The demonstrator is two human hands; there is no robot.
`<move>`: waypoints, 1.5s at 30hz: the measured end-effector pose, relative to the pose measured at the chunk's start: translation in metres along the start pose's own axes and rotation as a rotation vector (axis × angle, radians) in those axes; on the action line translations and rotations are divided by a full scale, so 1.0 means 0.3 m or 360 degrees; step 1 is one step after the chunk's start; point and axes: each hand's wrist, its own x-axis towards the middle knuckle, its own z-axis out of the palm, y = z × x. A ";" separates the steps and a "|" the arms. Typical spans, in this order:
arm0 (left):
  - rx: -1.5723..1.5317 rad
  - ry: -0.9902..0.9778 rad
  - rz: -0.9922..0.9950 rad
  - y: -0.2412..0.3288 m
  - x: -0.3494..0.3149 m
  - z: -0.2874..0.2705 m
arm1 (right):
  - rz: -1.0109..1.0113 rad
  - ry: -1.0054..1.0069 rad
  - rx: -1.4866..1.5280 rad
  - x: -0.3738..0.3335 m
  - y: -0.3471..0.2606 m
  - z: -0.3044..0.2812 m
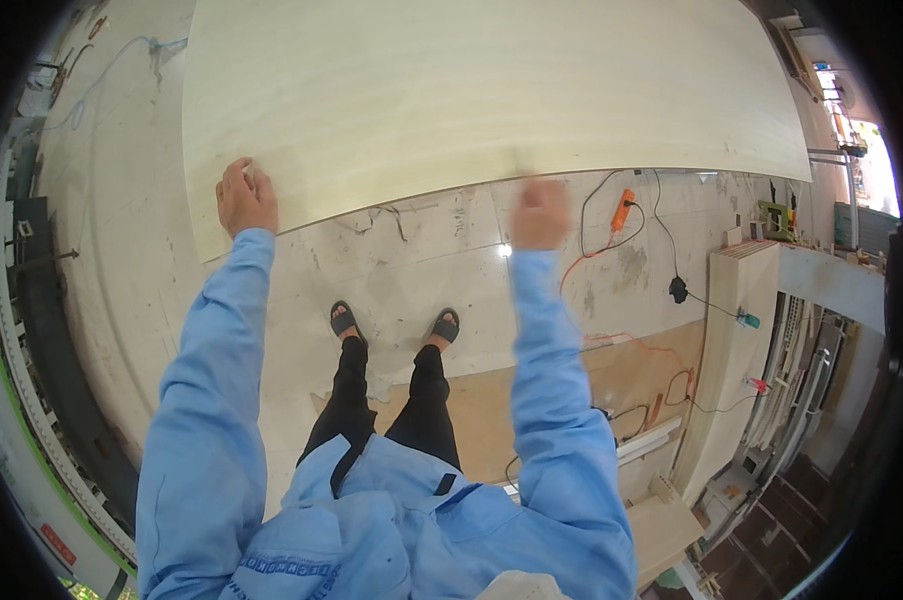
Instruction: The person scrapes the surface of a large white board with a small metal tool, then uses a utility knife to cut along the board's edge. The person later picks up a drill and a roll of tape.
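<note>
A large pale board [491, 90] spreads out in front of me, its near edge running across the view. My left hand [246, 200] rests on the board close to its near left corner, fingers curled together. Whatever it may hold is too small to make out. At the board's near edge, to the right, is my right hand [541, 212], smeared by motion. Its fingers are not clear, and a faint dark blur shows on the board just beyond it.
An orange power strip [622, 212] with cables lies on the stained tile floor [411, 260]. At the right stands a stack of pale panels [736, 340]. Along the left runs a long machine with a dark rail [46, 290]. A brown sheet [501, 425] lies behind my feet.
</note>
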 end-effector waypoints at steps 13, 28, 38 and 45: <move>-0.0023 -0.0001 -0.0013 -0.002 0.003 0.000 | -0.0209 0.0003 0.0090 -0.031 -0.052 0.076; -0.0026 -0.0012 -0.0018 -0.006 0.005 -0.002 | 0.0211 -0.0176 -0.0207 0.014 0.104 0.022; 0.0016 -0.0017 -0.0031 -0.017 0.009 0.007 | 0.0150 -0.0009 0.0455 -0.138 -0.307 0.120; -0.0130 0.0075 0.0028 -0.010 -0.003 0.005 | 0.0318 -0.0062 -0.0106 -0.047 0.031 0.063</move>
